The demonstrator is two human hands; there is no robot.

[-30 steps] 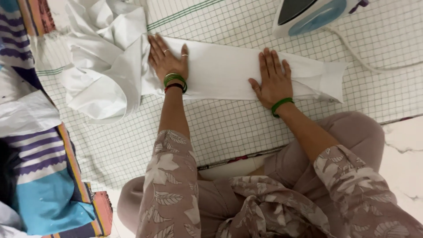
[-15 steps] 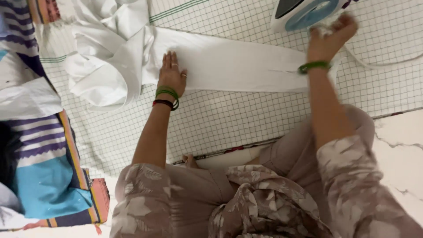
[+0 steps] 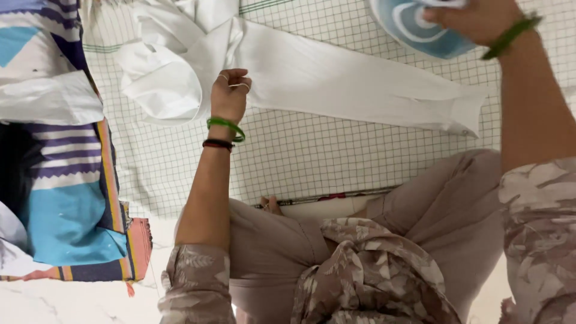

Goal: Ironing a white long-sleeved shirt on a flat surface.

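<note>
Head view looks down on a white shirt sleeve (image 3: 360, 87) stretched flat across a green-checked ironing cloth (image 3: 312, 153), the rest of the garment bunched at its far-left end. Left hand (image 3: 230, 96) pinches the fabric near the shoulder seam, fingers curled. Right hand (image 3: 477, 18) is closed over a blue electric iron (image 3: 414, 30) lifted above the cuff end. The cotton looks light, limp and easily creased; the iron, heavier and rigid, is best held by its handle. Striped folded textiles (image 3: 60, 198) lie at left on a pale marble floor (image 3: 78, 303).
</note>
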